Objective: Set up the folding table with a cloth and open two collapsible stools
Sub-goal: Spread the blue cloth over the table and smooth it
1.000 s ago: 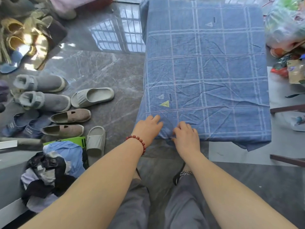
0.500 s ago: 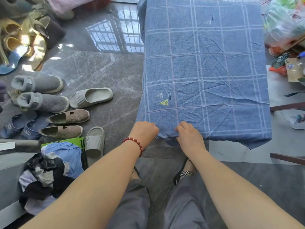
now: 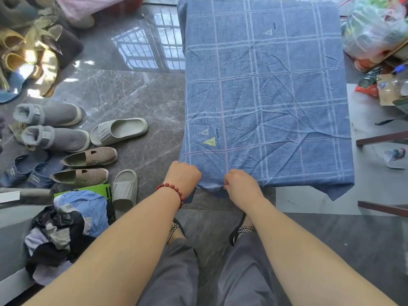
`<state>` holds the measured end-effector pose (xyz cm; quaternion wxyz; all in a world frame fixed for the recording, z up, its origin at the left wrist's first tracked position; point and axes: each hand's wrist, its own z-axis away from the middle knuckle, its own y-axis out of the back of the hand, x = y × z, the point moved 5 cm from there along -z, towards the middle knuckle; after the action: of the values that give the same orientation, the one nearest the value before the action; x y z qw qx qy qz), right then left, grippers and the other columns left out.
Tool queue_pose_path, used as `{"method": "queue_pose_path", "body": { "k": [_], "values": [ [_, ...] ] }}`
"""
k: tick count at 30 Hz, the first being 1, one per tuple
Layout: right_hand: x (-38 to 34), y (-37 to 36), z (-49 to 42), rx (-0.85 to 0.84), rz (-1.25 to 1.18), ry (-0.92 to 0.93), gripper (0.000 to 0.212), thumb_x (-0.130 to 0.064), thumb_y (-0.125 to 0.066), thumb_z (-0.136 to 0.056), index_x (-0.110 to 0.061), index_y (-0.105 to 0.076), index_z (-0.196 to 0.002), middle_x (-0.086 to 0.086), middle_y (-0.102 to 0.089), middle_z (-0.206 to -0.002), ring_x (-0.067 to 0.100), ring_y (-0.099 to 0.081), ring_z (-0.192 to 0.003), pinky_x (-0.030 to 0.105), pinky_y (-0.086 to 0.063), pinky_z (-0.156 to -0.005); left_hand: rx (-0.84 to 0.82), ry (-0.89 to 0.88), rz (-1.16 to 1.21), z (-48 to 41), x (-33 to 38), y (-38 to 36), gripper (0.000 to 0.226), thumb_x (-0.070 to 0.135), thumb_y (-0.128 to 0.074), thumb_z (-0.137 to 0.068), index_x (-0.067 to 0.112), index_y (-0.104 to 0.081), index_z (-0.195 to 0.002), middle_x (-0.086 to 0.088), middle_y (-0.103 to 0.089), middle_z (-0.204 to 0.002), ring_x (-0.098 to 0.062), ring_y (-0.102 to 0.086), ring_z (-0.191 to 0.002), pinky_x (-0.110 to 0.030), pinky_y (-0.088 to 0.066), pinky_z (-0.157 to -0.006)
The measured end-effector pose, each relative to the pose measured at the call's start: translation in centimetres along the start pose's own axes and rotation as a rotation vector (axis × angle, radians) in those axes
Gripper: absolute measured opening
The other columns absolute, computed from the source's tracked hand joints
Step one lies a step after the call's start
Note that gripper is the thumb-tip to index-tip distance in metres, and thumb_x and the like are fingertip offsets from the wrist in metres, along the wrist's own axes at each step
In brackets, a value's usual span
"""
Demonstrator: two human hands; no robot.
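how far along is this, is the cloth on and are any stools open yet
Done: the blue checked cloth is spread flat, draping over the edges. In hand: the left hand and right hand both pinch its near edge, where it bunches; its near right corner hangs lower, so it looks uneven. Left: no open stool is in view, so both stools probably remain.

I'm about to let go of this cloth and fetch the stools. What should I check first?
1. Grip: left hand and right hand hold the near edge of the cloth: ok.
2. Cloth covers the tabletop in view: ok.
3. Cloth smooth: not ok, creased across the middle.
4. Near hem level: not ok, the right corner hangs lower.
5. Stools opened: cannot tell, none in view.
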<state>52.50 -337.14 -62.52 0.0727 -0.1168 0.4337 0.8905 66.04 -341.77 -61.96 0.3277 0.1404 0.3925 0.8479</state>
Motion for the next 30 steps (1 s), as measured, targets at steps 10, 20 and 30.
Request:
{"method": "queue_pose_path", "body": {
  "k": [10,20,30],
  "values": [
    [-3.3,-1.4,-0.3,-0.054,-0.061,0.093,0.019,-0.016,-0.051,-0.094,-0.007,-0.065,-0.103,0.009,-0.059,-0.107,0.028,-0.056,-0.102,0.039,-0.048,-0.085,-0.071,0.121,-0.064,1.9,-1.8,-1.2,0.027,0.007,-0.045,-0.093,0.019,-0.062,-0.109,0.001,-0.062,-0.116,-0.024,-0.056,-0.112,-0.035,-0.038,-0.091],
    [2.1,1.0,0.6,0.043,-0.195,0.041,0.02,-0.021,-0.051,-0.094,-0.013,-0.06,-0.111,0.007,-0.057,-0.115,0.026,-0.052,-0.109,0.036,-0.041,-0.089,0.045,0.153,0.1,0.2,1.4,2.6,0.024,0.011,-0.049,-0.091,0.017,-0.051,-0.114,-0.002,-0.053,-0.116,-0.024,-0.055,-0.11,-0.034,-0.041,-0.084],
    [10.2,3.8,1.3,0.12,-0.193,-0.084,0.033,-0.021,-0.059,-0.09,-0.015,-0.049,-0.121,0.003,-0.048,-0.124,0.024,-0.048,-0.115,0.038,-0.045,-0.088,0.087,0.058,0.128,-4.8,8.0,6.0,0.047,0.04,-0.062,-0.087,0.015,-0.042,-0.121,-0.004,-0.049,-0.119,-0.025,-0.054,-0.108,-0.036,-0.043,-0.079]
  ]
}}
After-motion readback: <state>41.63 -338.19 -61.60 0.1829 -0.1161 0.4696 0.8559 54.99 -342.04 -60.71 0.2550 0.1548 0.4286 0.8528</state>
